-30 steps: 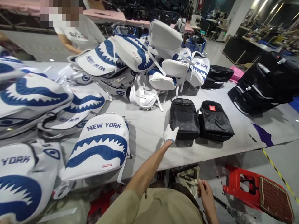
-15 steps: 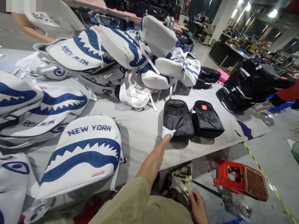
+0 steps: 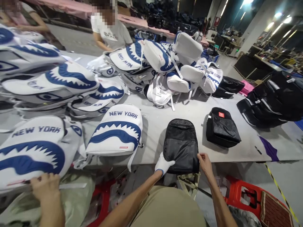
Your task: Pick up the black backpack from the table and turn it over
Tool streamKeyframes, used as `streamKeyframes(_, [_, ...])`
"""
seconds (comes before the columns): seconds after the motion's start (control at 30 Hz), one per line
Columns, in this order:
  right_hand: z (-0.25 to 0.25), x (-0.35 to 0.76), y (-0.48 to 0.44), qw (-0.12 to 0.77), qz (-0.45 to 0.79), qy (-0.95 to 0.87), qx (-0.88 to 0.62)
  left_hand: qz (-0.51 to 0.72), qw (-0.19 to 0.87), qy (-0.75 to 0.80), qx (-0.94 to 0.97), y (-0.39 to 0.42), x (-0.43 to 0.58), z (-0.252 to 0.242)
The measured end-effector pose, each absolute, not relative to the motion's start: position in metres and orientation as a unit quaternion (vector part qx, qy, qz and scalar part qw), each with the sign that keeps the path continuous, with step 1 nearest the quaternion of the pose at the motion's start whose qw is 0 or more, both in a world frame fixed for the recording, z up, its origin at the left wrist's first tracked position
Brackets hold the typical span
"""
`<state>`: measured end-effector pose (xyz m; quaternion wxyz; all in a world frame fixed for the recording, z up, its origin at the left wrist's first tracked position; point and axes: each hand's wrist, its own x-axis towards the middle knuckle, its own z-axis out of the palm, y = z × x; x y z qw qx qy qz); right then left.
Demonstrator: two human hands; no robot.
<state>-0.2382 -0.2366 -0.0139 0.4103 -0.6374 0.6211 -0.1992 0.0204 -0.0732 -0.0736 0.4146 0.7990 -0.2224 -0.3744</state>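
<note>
black backpack (image 3: 181,145), left hand (image 3: 163,164), right hand (image 3: 204,160) gripping

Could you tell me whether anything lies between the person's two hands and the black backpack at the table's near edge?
Nothing visible does. The gloved left hand grips the near left corner of the black backpack, and the bare right hand touches its near right corner. The white shark-mouth backpack and the second black backpack lie apart, to either side.
</note>
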Motion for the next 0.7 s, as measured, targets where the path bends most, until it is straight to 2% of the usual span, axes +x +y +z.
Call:
streamKeyframes(0.23, [-0.055,-0.18,-0.28,0.341,-0.152,0.67,-0.642,-0.371,0.453,-0.178,0.791,-0.004,-0.007,-0.084])
streamKeyframes(0.5, [-0.084,-0.182,-0.297,0.392,-0.085,0.667,-0.627,-0.353,0.513,-0.151,0.768,-0.023,0.0,-0.087])
streamKeyframes(0.7, [-0.099,-0.201,-0.281,0.39,-0.103,0.672,-0.621,-0.313,0.507,-0.131,0.792,-0.053,0.03,-0.089])
